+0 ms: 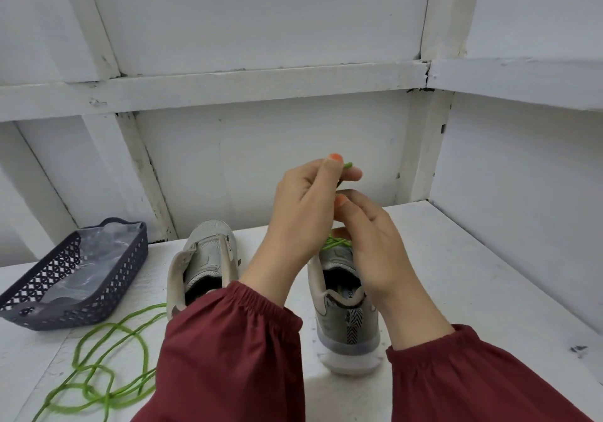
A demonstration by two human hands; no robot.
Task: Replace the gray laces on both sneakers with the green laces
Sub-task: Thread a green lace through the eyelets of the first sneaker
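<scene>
**Green lace held over the right sneaker**

The left hand (303,206) was raised above the right sneaker (346,317), its thumb and forefinger closed in a pinch on the tip of a green lace (346,166); the other fingers were curled in behind. Just below it, the right hand (372,245) was held with fingers bent. The same lace was seen running down between its thumb and forefinger, where it appeared to be gripped. More of the lace was crossed over the sneaker's front, partly hidden by the right hand. Both sneakers were stood on a white table (456,274), heels towards the camera. The left sneaker (205,252) was seen without laces, its tongue exposed. A second green lace (107,356) was left in loose loops on the table, near the left sleeve.

A dark basket (124,265) was set at the table's left edge, well apart from the hands. Only crumpled clear plastic (88,258) could be made out in it.
</scene>
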